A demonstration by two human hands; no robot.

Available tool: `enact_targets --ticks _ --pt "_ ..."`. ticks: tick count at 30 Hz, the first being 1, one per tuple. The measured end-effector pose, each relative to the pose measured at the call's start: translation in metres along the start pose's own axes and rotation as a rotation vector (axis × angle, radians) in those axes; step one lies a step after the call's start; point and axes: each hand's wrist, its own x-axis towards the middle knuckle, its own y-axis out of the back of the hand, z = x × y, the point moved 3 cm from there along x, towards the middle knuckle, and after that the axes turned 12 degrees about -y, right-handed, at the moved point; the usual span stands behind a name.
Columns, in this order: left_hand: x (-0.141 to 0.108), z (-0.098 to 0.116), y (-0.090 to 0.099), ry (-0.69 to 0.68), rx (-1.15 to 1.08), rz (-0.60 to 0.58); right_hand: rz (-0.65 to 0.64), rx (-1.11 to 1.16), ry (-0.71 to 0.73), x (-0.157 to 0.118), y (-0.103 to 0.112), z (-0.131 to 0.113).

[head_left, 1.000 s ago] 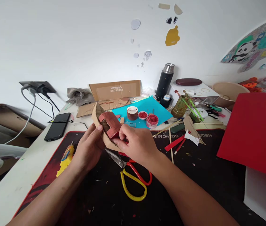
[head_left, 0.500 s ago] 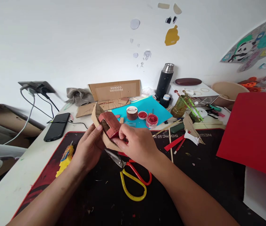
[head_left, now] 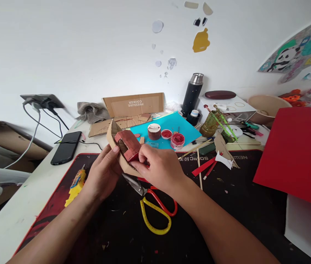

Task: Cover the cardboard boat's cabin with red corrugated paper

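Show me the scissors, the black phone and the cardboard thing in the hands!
Scissors (head_left: 141, 189): head view, metal near pivot.
Black phone (head_left: 65, 151): head view, upper face.
Cardboard thing (head_left: 133, 143): head view, red-brown part.

The mat (head_left: 244, 205) leaves room between the right forearm (head_left: 215, 220) and red sheet (head_left: 295, 154), but scissors (head_left: 143, 191) obstruct passage below the right hand (head_left: 160, 167).

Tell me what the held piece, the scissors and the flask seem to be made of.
Held piece: probably cardboard, from its stiff, bare tan walls; the raised part has a matte reddish-brown finish, likely paint.
Scissors: grey blades with a metallic sheen, likely steel; smooth red and yellow handles, perhaps plastic-covered.
Flask: shiny silver top, likely metal; dark body, material unclear.
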Motion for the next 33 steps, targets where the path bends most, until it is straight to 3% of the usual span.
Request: enact_targets --ticks 9,14,20,33 --pt "0.011 0.011 0.002 0.088 -0.072 0.056 0.049 0.259 -0.128 0.005 0.016 0.012" --pt "0.013 0.013 0.006 0.109 -0.086 -0.006 0.075 0.074 -0.045 0.003 0.011 0.013" --pt "0.01 0.009 0.006 0.125 -0.069 -0.038 0.002 -0.093 0.054 0.001 0.004 0.007" --pt "0.006 0.002 0.006 0.166 -0.066 -0.074 -0.096 -0.292 0.092 0.002 0.004 0.004"
